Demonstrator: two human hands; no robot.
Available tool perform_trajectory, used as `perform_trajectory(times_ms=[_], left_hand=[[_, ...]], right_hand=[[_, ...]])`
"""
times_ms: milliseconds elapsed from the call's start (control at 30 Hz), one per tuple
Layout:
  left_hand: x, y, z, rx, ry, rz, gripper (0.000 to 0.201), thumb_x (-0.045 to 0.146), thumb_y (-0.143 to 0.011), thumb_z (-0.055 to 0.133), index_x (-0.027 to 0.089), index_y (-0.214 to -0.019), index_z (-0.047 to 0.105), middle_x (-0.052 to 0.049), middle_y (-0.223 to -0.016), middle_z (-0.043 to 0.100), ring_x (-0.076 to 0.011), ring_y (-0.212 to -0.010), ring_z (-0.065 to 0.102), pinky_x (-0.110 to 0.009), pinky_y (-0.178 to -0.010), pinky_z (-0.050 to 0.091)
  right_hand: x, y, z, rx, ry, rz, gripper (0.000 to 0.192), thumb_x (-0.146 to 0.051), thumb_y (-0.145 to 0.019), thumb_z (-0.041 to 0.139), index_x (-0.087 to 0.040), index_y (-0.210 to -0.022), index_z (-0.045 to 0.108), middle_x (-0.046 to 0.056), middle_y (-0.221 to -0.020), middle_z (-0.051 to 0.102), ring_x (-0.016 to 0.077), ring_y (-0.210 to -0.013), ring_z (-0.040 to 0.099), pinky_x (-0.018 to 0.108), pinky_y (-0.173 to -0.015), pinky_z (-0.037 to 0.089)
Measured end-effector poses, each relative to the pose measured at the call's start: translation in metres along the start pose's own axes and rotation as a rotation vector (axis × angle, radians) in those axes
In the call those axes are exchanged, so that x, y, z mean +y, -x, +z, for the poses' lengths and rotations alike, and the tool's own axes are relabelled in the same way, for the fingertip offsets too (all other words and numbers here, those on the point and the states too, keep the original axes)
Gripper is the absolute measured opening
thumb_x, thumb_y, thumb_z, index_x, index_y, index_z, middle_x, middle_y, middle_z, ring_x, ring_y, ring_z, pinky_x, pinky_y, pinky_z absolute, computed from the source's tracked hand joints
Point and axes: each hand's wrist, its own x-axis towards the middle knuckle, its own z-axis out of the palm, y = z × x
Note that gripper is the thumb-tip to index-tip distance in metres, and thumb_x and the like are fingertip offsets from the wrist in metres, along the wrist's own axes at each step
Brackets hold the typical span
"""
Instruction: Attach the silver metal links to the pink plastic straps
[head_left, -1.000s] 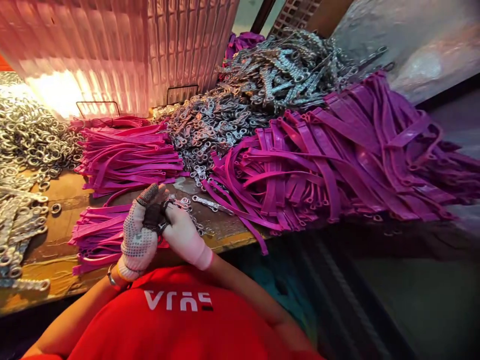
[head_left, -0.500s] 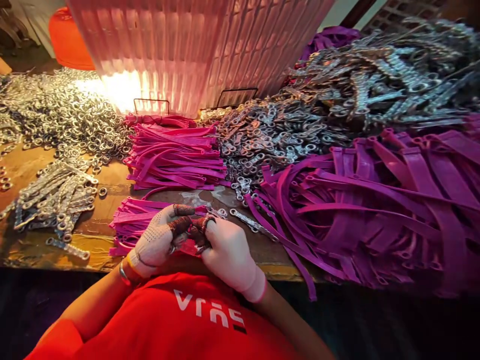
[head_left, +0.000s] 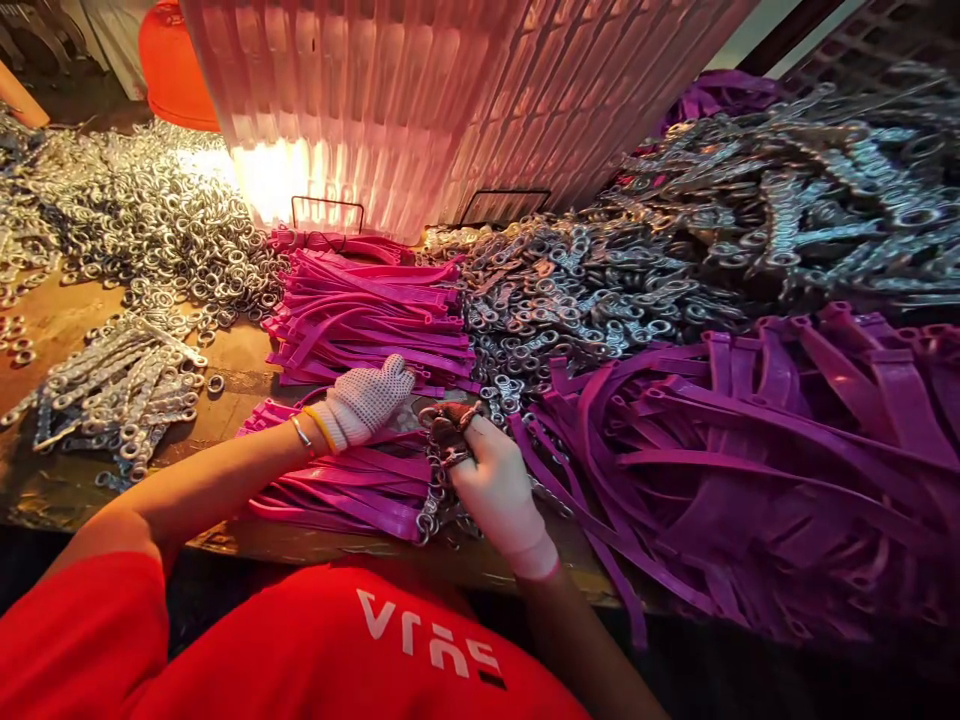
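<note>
We had one view only, from a camera on the person's head, looking forward and steeply down over the red shirt onto the near edge of the workbench. It sat close above the bench, and a ribbed translucent panel closed off the far side.

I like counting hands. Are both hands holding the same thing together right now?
No, the left hand lies on the pink straps, while the right hand grips metal links.
</note>
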Motion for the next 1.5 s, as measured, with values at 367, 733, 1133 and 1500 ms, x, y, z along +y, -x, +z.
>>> perform_trajectory(times_ms=[367, 733, 1133, 1500], left_hand=[[0.009, 0.067, -0.017, -0.044, 0.734, -0.156, 0.024, 0.041, -0.094, 0.051, 0.018, -0.093, 0.057, 0.002, -0.061, 0.056, -0.0104, -0.043, 0.050, -0.020, -0.041, 0.036], [0.037, 0.108, -0.019, -0.026, 0.767, -0.237, 0.030, 0.043, -0.093, 0.055, 0.018, -0.077, 0.052, 0.007, -0.049, 0.048, -0.0067, -0.038, 0.041, -0.018, -0.040, 0.028], [0.008, 0.122, 0.000, -0.132, 0.497, 0.145, 0.017, 0.023, -0.089, 0.056, 0.018, -0.090, 0.072, -0.004, -0.084, 0.073, -0.0176, -0.071, 0.060, -0.026, -0.068, 0.045], [0.016, 0.132, 0.006, 0.007, 0.500, -0.040, 0.029, 0.033, -0.093, 0.055, 0.015, -0.076, 0.068, -0.002, -0.065, 0.064, -0.0133, -0.060, 0.053, -0.023, -0.057, 0.033]], right_hand=[[-0.007, 0.014, 0.004, -0.089, 0.343, -0.162, 0.046, -0.005, -0.074, 0.046, -0.016, -0.114, 0.067, 0.011, -0.096, 0.068, 0.0248, -0.089, 0.058, 0.035, -0.078, 0.045], [-0.033, 0.033, 0.000, -0.070, 0.656, -0.359, 0.018, -0.005, -0.065, 0.054, -0.018, -0.074, 0.065, 0.010, -0.081, 0.061, 0.0227, -0.075, 0.044, 0.034, -0.068, 0.032], [-0.027, 0.045, 0.015, -0.134, 0.599, -0.391, 0.021, -0.003, -0.072, 0.053, -0.016, -0.083, 0.066, 0.011, -0.083, 0.063, 0.0229, -0.076, 0.049, 0.034, -0.071, 0.036], [-0.058, 0.031, 0.000, -0.518, 0.743, -0.097, 0.020, -0.007, -0.076, 0.052, -0.014, -0.089, 0.066, 0.012, -0.077, 0.070, 0.0228, -0.069, 0.061, 0.032, -0.060, 0.030]])
